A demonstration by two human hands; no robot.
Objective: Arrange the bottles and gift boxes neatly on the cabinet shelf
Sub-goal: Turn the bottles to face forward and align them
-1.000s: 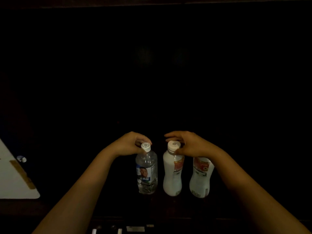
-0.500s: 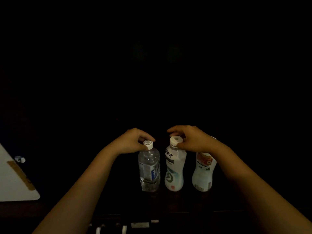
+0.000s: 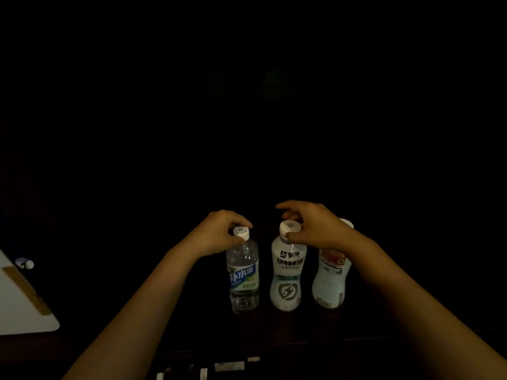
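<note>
Three bottles stand upright in a row on the dark cabinet shelf [image 3: 274, 327]. The clear water bottle [image 3: 243, 278] with a blue label is on the left; my left hand [image 3: 219, 231] grips its white cap. In the middle is a white drink bottle [image 3: 288, 275] with its printed front facing me; my right hand [image 3: 310, 226] pinches its cap. A second white bottle [image 3: 330, 278] with a red label stands to the right, partly behind my right wrist. No gift boxes show.
The cabinet interior is very dark, and nothing can be made out behind the bottles. A white panel with a tan strip [image 3: 22, 300] sits at the left edge. Small pale items [image 3: 227, 366] lie below the shelf's front edge.
Both gripped bottles have turned about their upright axes: the water bottle now shows its blue label and the middle bottle its printed front. They also sit slightly farther back.
</note>
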